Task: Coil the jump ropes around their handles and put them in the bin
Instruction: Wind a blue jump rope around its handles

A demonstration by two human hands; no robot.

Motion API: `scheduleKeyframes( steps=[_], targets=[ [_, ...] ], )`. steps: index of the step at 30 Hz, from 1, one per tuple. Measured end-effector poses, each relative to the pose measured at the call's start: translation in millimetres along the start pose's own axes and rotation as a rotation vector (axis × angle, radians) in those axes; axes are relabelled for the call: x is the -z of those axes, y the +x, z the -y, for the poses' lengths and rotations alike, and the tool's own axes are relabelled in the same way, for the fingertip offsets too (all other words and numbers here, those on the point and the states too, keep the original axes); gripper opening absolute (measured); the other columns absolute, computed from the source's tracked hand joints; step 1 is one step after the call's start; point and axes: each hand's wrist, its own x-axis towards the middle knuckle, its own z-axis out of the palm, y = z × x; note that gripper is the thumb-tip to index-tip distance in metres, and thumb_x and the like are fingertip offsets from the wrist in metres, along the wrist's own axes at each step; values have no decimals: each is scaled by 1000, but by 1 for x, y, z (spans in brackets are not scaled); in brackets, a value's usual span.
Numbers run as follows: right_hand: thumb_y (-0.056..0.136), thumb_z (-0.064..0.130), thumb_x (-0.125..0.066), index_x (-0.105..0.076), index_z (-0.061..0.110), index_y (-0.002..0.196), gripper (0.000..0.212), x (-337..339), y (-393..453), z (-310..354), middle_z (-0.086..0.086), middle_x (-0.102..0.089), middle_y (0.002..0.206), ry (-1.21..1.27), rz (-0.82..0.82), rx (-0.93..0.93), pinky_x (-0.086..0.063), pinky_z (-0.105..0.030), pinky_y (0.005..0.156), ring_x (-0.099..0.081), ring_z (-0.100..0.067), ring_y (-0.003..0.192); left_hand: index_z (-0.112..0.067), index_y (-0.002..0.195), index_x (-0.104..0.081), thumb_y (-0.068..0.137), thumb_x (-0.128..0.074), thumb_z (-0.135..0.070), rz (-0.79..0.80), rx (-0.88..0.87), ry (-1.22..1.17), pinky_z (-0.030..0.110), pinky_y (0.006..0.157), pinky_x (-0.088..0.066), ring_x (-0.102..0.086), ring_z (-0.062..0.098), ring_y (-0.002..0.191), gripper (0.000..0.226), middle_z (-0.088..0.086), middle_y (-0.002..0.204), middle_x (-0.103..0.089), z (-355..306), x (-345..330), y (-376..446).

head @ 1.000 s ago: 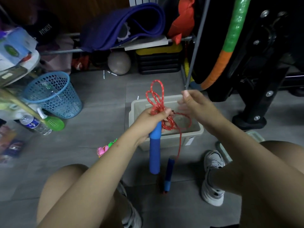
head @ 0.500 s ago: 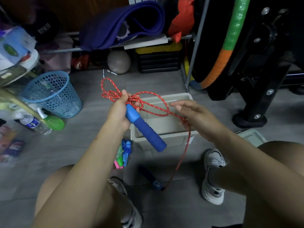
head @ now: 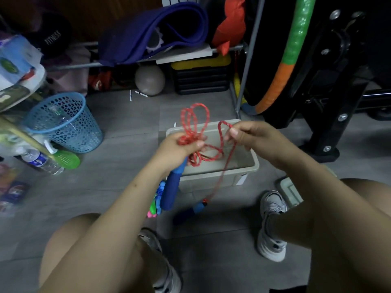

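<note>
Left hand grips the blue foam handle and bunched loops of the red braided jump rope at frame centre, above the beige plastic bin. Right hand pinches a rope loop. Second blue handle lies on the grey floor below the bin.

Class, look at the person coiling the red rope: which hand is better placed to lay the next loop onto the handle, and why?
The right hand: it pinches the free red rope. The left hand is occupied holding the blue handle and gathered loops.
</note>
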Motion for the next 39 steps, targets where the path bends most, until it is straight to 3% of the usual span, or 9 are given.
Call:
scheduleKeyframes(
  steps=[6, 12, 17, 20, 23, 30, 33, 36, 39],
  targets=[
    [97, 9, -46, -65, 12, 92, 21, -14, 9, 2, -5, -61, 76, 319, -69, 60, -51, -24, 57, -56, -12, 60, -7, 94, -65, 85, -68, -9, 365, 32, 144, 21, 60, -54, -63, 5, 63, 10, -6, 72, -67, 1, -25, -12],
    [97, 9, -47, -64, 14, 102, 19, -10, 9, 4, -8, -63, 91, 254, -180, 84, -56, -26, 70, -63, -11, 72, 0, 99, -63, 91, -61, -17, 185, 47, 66, 23, 64, -52, -62, 16, 73, 19, 9, 85, -69, 2, -28, -7],
    [98, 43, -38, -65, 10, 82, 45, -7, 0, -1, -5, -61, 58, -41, -133, -217, -48, -29, 50, -58, -11, 48, -6, 98, -62, 97, -50, -27, 55, 205, -376, 18, 45, -47, -67, 10, 63, 24, 0, 80, -74, -7, -20, -1],
    [91, 62, -19, -61, 10, 117, 72, -13, -10, -8, -6, -68, 110, -176, 260, -535, -52, -34, 88, -65, -16, 96, -8, 90, -62, 97, -48, -29, 59, 204, -556, 19, 46, -49, -68, 11, 65, 26, 1, 82, -73, -15, -14, -1],
    [90, 64, -25, -35, 30, 144, 65, -28, -11, -19, 14, -38, 146, -97, 318, -446, -22, -27, 113, -32, -7, 136, -13, 68, -69, 97, -48, -27, 113, 219, -725, 18, 43, -48, -66, 11, 63, 38, 3, 79, -71, -21, -10, -3],
    [98, 25, -48, -62, 16, 79, 25, -23, 4, -33, -4, -66, 80, -2, 275, -280, -49, -30, 95, -63, -15, 85, -14, 78, -53, 99, -46, -24, -175, 233, -782, 16, 40, -45, -59, 7, 50, 25, -1, 61, -66, -18, 10, 7],
    [97, 24, -49, -61, 19, 75, 26, 1, 6, -30, 0, -65, 80, -339, 484, -307, -44, -14, 78, -60, -10, 78, -14, 77, -52, 98, -50, -24, -408, 235, -733, 17, 40, -45, -57, 8, 50, 23, -1, 61, -63, -7, 24, 15],
    [97, 23, -48, -62, 24, 74, 27, 19, 8, -31, 5, -67, 81, -630, 569, -293, -45, -23, 84, -59, -9, 79, -14, 73, -52, 97, -52, -19, -456, 176, -559, 18, 37, -44, -53, 7, 40, 25, -7, 46, -60, -4, 27, 15],
    [98, 15, -46, -61, 13, 81, 22, 15, 5, -21, 0, -66, 74, -205, 377, -192, -46, -24, 67, -56, -9, 64, -14, 71, -56, 92, -59, -12, -295, 64, -66, 16, 38, -44, -52, 6, 40, 21, -10, 42, -58, -1, 14, 4]
  ],
)
